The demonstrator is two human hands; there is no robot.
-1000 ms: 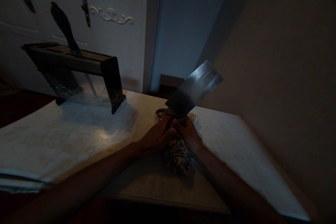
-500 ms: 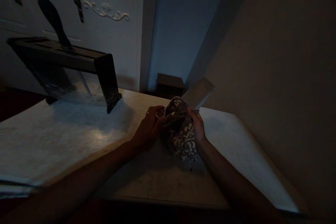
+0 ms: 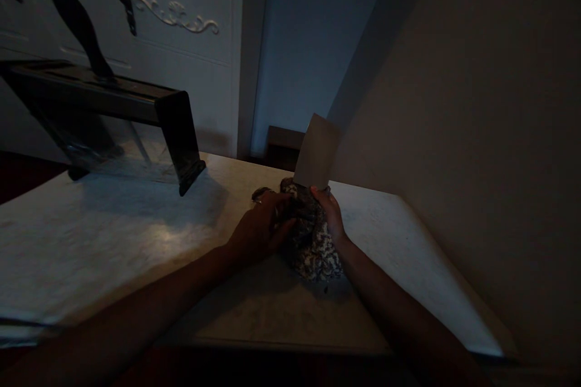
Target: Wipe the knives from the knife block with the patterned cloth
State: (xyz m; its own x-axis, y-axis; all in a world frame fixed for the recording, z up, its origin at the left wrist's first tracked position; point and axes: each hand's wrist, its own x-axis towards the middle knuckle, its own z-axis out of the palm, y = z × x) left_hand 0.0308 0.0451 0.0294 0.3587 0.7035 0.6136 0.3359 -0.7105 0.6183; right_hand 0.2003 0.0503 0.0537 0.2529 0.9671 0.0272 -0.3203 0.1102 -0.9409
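A broad cleaver blade (image 3: 316, 152) stands nearly upright above the middle of the pale table (image 3: 113, 236). A dark patterned cloth (image 3: 315, 251) is bunched around its lower end. My left hand (image 3: 261, 230) is closed on the cloth from the left, with a ring on one finger. From the right, my right hand (image 3: 329, 211) grips the cloth-wrapped base of the cleaver. The cleaver's handle is hidden under cloth and fingers.
A dark knife rack (image 3: 118, 109) with a clear front stands at the table's back left, one black knife handle (image 3: 79, 27) sticking up from it. Behind it is a white ornamented door (image 3: 181, 18). A wall (image 3: 476, 133) runs along the table's right side. The room is dim.
The cleaver blade swung from leaning right to nearly upright. The cloth came up over its base, and both hands shifted around it.
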